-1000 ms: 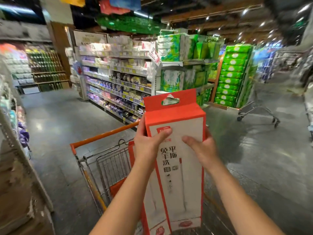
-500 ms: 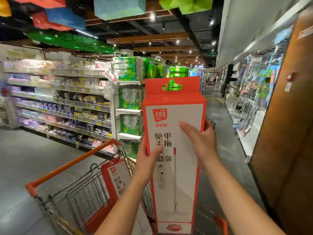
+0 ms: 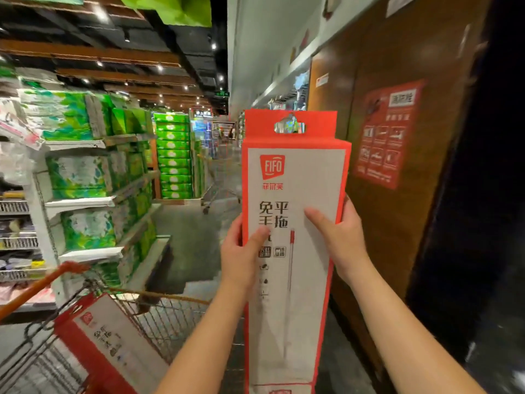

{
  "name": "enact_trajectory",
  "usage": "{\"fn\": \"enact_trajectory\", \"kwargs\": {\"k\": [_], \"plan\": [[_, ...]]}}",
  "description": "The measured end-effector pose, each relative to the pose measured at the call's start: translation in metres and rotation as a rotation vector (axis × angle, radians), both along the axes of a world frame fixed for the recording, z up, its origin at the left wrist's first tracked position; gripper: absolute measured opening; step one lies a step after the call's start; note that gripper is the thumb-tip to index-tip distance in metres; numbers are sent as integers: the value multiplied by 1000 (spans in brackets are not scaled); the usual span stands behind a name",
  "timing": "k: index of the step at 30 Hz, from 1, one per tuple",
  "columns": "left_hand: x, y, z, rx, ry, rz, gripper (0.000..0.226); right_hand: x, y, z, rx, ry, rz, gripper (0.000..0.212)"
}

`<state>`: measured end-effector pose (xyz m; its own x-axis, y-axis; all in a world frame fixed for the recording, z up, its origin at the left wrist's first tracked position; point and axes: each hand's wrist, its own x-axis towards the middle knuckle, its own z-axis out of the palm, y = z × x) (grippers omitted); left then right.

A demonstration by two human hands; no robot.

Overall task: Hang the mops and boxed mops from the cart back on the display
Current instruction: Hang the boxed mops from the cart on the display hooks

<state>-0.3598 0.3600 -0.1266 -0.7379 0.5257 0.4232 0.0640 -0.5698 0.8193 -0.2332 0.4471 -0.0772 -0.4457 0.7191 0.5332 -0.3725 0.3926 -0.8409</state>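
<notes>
Boxed mop [image 3: 295, 177]: tall, upright, orange-edged, with a white FIFO front and a hang-hole tab on top, held beside the cart [image 3: 170, 328]; left grip [image 3: 241, 257] and right grip [image 3: 338, 237] clasp its sides, thumbs across the front.

Shelving [image 3: 85, 177] on the left carries bulky packs wrapped in green and white, stacked on several tiers. Nearer left, narrower shelves [image 3: 14, 240] hold small goods behind price rails, too blurred to make out. Far down the aisle stands a tall stack of bright green cartons [image 3: 173, 155], and near it an empty wire trolley [image 3: 218, 183] sits on the grey floor [image 3: 193, 240]. On the right, a brown wood-grain wall panel [image 3: 383, 237] bears a red poster [image 3: 387, 135] with white pictograms. Farther right is a dark surface [image 3: 483, 194]. Overhead run wooden beams [image 3: 85, 52] dotted with small spotlights, and a green banner [image 3: 176, 9] hangs at the top.
</notes>
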Motion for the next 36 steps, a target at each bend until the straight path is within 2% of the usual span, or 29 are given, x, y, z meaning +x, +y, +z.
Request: {"fn": "enact_trajectory", "kwargs": {"k": [6,9,17,22,26,31,34,36], "plan": [[83,24,13,91,-67,-249,24,97,3,-12,58,-118,-212,76],[135,33,23,137,-66,-382,13,153,-7,-16,75,-116,-330,69],[306,23,41,85,4,-715,48,328,-52,-7,47,110,-606,56],[420,5,45,61,43,-902,49,444,-95,-3,17,209,-703,31],[502,-9,40,96,86,-1093,49,527,-132,0,17,243,-820,35],[600,-26,37,152,96,-1126,56,608,-177,1,85,212,-1034,50],[646,-34,40,171,47,-1181,51,644,-197,5,102,206,-1118,45],[675,-36,42,189,45,-1205,51,667,-209,7,104,215,-1181,50]]}}
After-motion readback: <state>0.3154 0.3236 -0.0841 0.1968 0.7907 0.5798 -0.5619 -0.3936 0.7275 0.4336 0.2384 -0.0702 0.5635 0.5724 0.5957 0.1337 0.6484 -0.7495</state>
